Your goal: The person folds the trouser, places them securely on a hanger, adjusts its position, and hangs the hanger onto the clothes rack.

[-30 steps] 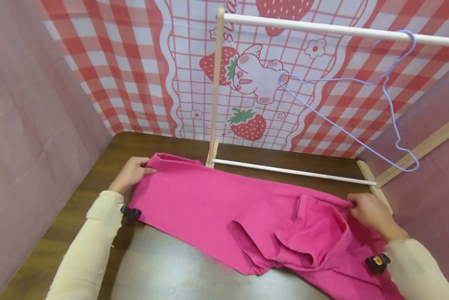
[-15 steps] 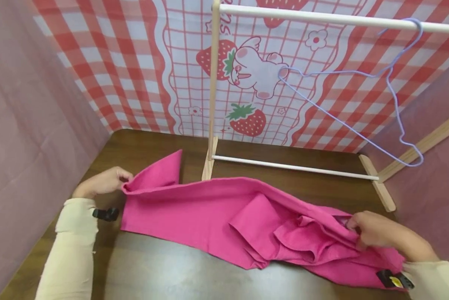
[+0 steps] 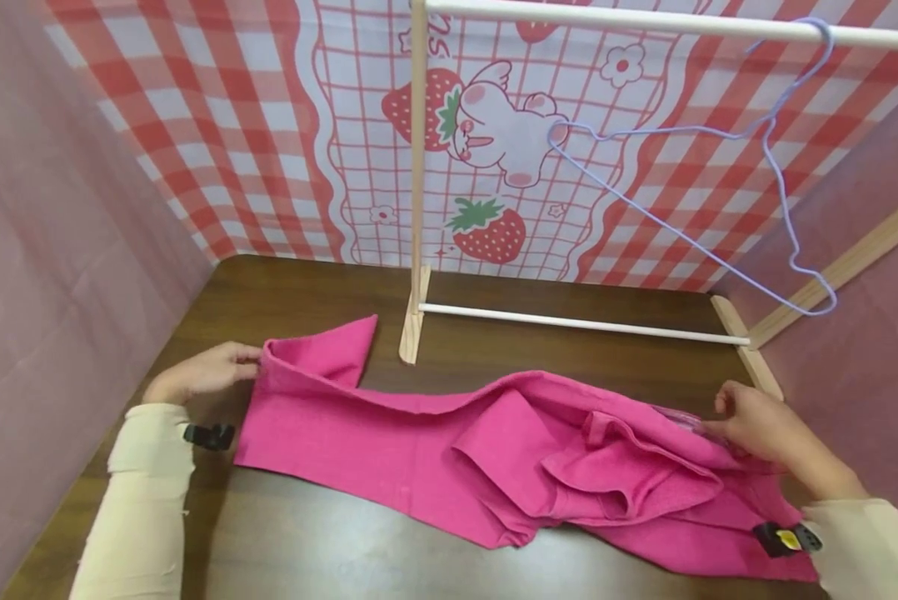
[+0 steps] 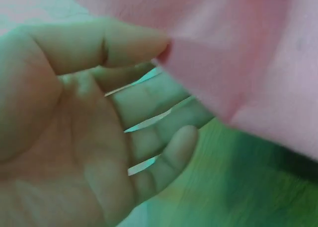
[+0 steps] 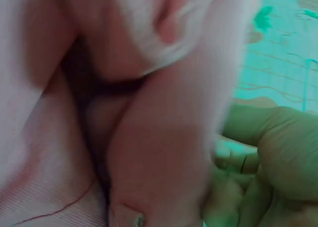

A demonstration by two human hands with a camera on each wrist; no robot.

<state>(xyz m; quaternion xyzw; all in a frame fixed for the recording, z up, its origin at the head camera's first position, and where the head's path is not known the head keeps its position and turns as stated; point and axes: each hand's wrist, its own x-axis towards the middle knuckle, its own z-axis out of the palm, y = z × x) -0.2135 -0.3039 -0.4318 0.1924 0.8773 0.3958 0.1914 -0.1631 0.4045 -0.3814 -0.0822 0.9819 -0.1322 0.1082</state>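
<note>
Cloth (image 3: 321, 442): pink, on the table (image 3: 329, 550) in front of the rack (image 3: 418, 167), its left end reaching past the rack's left foot, its right part bunched in loose folds. The long edge facing the rack forms a wavy ridge; a pointed flap lies just left of the rack's left foot. Left hand (image 3: 209, 367), further left of the rack: pinching the cloth at its corner, thumb on one face, fingers extended behind the other. Right hand (image 3: 764, 421), in front of the rack's right foot: at the cloth's far edge, fingertips partly hidden; whether they pinch or merely touch cannot be told. Hanger (image 3: 770, 122): pale purple, hooked on the rack's top bar. Backdrop (image 3: 269, 150): red and white, strawberry-printed, behind the rack
</note>
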